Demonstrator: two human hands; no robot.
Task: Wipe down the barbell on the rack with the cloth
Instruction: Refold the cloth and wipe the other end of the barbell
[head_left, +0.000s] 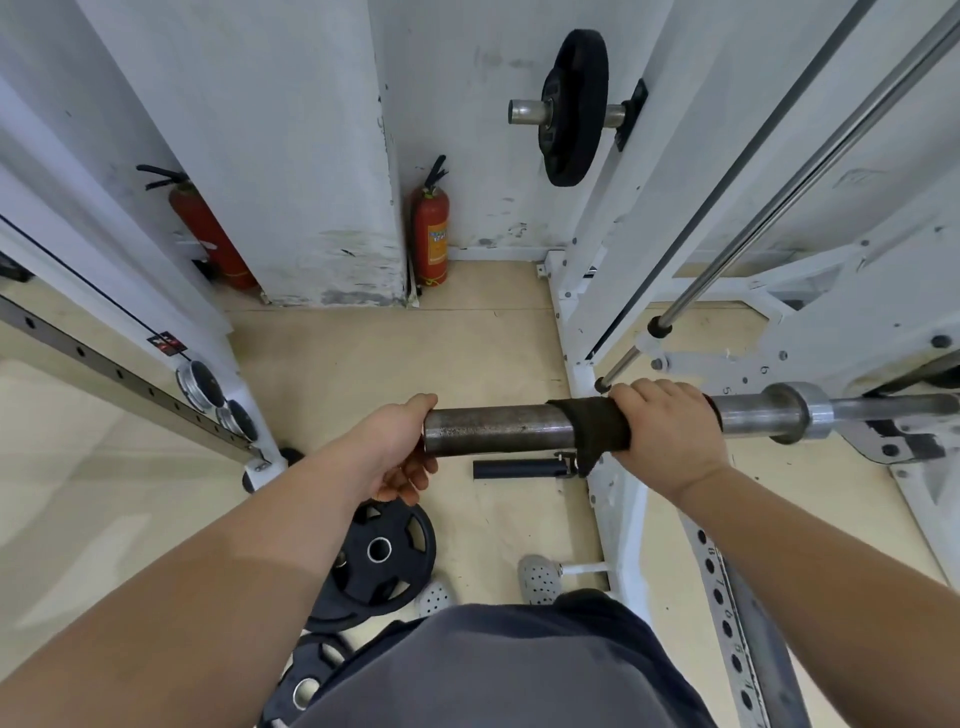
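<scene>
Dark cloth under right hand, fingers curled over it, gripping it round the barbell sleeve, centre frame. Left hand clasps the sleeve's open end, thumb on top, fingers curled beneath. Bar runs right into white rack. Black plate on floor, lower centre

Both hands on the barbell.
Our right hand gripped the cloth round its sleeve; our left hand held the end.
</scene>
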